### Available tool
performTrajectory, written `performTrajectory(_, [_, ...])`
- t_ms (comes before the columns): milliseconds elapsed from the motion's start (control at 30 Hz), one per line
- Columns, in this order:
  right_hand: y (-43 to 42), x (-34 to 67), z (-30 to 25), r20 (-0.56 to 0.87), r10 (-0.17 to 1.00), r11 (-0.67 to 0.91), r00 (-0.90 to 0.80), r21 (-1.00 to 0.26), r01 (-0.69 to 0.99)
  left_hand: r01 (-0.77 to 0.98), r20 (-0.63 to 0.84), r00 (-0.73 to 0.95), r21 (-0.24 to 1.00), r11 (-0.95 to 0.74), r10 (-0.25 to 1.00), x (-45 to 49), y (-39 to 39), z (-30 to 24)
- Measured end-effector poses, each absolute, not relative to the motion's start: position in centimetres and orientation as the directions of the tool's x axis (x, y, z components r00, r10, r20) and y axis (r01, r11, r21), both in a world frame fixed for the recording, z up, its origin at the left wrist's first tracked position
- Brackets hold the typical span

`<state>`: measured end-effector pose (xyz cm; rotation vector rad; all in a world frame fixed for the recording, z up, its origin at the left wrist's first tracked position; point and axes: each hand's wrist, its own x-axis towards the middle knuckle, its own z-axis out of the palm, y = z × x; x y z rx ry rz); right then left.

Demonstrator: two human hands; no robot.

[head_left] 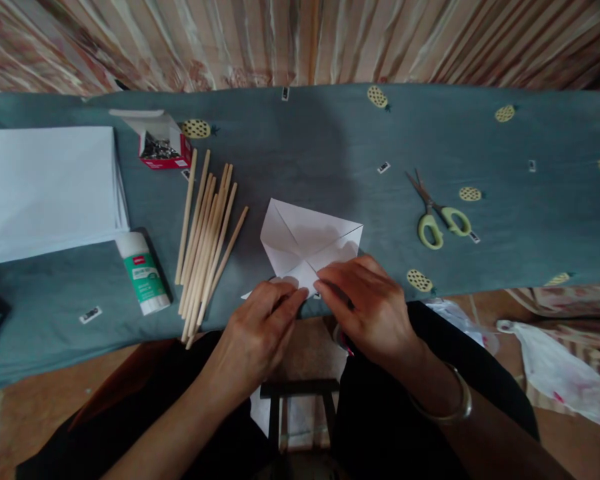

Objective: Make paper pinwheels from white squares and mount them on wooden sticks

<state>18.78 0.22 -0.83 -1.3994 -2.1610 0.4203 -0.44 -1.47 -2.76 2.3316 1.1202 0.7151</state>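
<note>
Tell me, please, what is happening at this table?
Someone's left hand and right hand are both on a creased white paper, close together at its near side. To the left of it lie wooden sticks, a glue stick, an open box and a paper stack. Scissors lie to the right, untouched.

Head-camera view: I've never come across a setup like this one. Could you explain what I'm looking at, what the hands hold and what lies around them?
There is no machine here. One camera, worn on a person's head, looks forward and down at their own bare hands. The left hand and right hand pinch the near edge of a creased white sheet. Beneath is a pineapple-print cloth. Left of the sheet lie wooden sticks, a glue stick, a stack of white paper and an open red box of small metal pieces, too blurred to identify. On the right lie green-handled scissors.
</note>
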Motion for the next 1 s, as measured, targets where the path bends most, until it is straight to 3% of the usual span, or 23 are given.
performTrajectory(333, [-0.20, 19.02, -1.05, 0.327, 0.884, 0.458, -0.333, -0.469, 0.755, 0.576, 0.244, 0.534, 0.596, -0.559, 0.810, -0.32, -1.34, -2.52])
performTrajectory(1000, [-0.06, 18.50, -1.28, 0.304, 0.895, 0.437, -0.327, -0.450, 0.779, 0.597, 0.239, 0.521, 0.584, -0.549, 0.820, -0.27, -1.15, -2.17])
